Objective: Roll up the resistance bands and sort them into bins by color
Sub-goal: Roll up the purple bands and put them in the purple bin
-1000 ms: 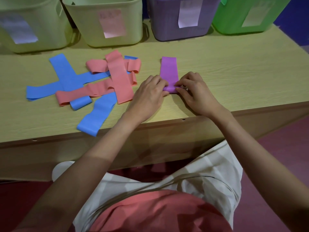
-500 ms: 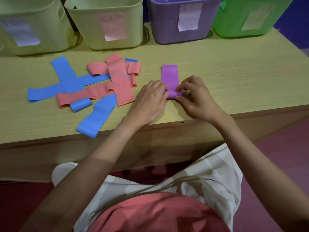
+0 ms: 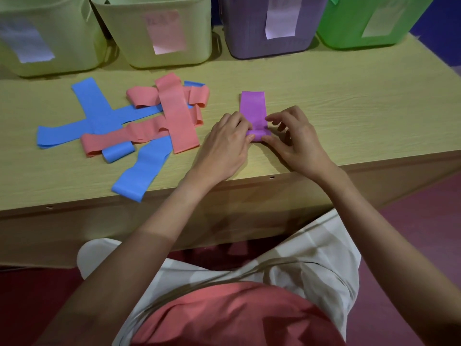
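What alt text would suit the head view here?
Both hands, left hand and right hand, pinch the rolled near end of a purple band on a wooden table. Loose blue bands and pink bands lie left; four bins line the back.

Purple band (image 3: 252,109) — flat part shorter, near-end roll thicker.

Wooden table (image 3: 324,101): four bins (image 3: 159,33), blue, pink, purple bands (image 3: 252,106)
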A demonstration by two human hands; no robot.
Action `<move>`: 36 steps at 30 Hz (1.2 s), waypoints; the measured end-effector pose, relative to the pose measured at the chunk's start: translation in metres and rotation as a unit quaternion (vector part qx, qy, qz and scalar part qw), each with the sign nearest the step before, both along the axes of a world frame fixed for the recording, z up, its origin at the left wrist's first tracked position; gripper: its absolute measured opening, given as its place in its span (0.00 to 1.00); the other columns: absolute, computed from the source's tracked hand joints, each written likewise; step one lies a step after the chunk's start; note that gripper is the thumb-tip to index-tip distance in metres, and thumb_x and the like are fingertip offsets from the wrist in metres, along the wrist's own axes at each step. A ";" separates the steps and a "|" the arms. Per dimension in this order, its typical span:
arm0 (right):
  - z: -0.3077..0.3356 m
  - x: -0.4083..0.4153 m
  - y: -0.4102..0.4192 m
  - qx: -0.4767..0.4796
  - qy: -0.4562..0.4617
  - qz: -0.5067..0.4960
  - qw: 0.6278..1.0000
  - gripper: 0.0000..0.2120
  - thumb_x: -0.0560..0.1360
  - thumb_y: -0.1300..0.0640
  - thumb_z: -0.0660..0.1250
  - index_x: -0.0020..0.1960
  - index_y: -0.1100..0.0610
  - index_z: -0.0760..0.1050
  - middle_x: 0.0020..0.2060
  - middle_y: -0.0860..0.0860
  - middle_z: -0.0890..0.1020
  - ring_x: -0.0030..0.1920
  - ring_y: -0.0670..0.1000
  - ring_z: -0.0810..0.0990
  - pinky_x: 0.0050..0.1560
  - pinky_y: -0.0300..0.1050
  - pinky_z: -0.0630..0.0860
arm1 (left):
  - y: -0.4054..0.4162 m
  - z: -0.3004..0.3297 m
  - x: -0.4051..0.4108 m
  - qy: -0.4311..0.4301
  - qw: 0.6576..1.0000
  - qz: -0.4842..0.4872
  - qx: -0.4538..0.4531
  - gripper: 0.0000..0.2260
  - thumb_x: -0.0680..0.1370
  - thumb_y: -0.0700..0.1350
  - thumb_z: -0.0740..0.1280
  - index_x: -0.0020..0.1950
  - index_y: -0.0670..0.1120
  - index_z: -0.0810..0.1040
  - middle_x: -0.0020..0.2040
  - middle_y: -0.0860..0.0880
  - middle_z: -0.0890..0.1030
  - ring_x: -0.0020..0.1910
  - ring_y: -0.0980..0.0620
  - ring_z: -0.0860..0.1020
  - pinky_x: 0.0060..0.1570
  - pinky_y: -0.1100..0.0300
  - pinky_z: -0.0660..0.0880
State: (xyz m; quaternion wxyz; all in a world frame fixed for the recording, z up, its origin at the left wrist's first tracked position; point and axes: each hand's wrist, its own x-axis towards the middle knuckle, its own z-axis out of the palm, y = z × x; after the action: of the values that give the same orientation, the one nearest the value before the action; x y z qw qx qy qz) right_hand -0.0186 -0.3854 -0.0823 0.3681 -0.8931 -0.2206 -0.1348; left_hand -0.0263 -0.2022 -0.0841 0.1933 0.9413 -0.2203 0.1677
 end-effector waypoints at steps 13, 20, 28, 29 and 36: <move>-0.003 0.001 0.001 0.012 0.003 0.009 1.000 0.11 0.69 0.62 0.76 0.49 0.62 0.78 0.43 0.52 0.76 0.39 0.47 0.75 0.39 0.26 0.67 | 0.004 -0.001 0.003 0.028 0.999 -0.011 -0.037 0.12 0.80 0.45 0.62 0.59 0.40 0.78 0.54 0.45 0.76 0.55 0.46 0.72 0.56 0.50 0.70; -0.003 0.005 0.002 0.016 0.013 0.001 1.000 0.11 0.70 0.60 0.75 0.49 0.60 0.77 0.44 0.53 0.78 0.41 0.50 0.77 0.39 0.32 0.70 | -0.001 0.001 0.002 0.023 0.999 0.000 -0.035 0.12 0.81 0.43 0.61 0.61 0.40 0.75 0.55 0.44 0.75 0.54 0.47 0.71 0.55 0.49 0.71; -0.003 0.008 0.003 0.003 0.005 -0.025 1.000 0.09 0.74 0.57 0.71 0.52 0.60 0.80 0.43 0.54 0.79 0.41 0.51 0.78 0.42 0.33 0.71 | 0.002 0.000 0.000 0.045 0.996 0.008 -0.073 0.10 0.78 0.41 0.66 0.58 0.40 0.74 0.54 0.44 0.73 0.55 0.46 0.73 0.52 0.48 0.72; -0.003 0.008 0.003 0.001 0.005 -0.027 1.000 0.09 0.74 0.56 0.71 0.52 0.60 0.80 0.43 0.54 0.79 0.41 0.51 0.78 0.42 0.31 0.70 | 0.001 0.000 0.000 0.047 0.996 0.010 -0.076 0.10 0.78 0.40 0.66 0.58 0.40 0.74 0.54 0.44 0.74 0.55 0.46 0.73 0.53 0.48 0.72; -0.001 0.003 0.007 0.039 0.025 -0.021 0.999 0.14 0.70 0.60 0.74 0.54 0.60 0.77 0.40 0.49 0.77 0.40 0.50 0.76 0.39 0.30 0.68 | -0.001 0.002 0.002 0.050 0.996 0.030 -0.069 0.12 0.82 0.41 0.59 0.62 0.39 0.74 0.55 0.42 0.75 0.56 0.44 0.72 0.55 0.46 0.71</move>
State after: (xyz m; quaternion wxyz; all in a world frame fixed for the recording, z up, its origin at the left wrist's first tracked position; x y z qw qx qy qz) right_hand -0.0160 -0.3787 -0.0832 0.4054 -0.8854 -0.1874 -0.1288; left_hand -0.0241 -0.2035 -0.0825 0.2638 0.9389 -0.1699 0.1412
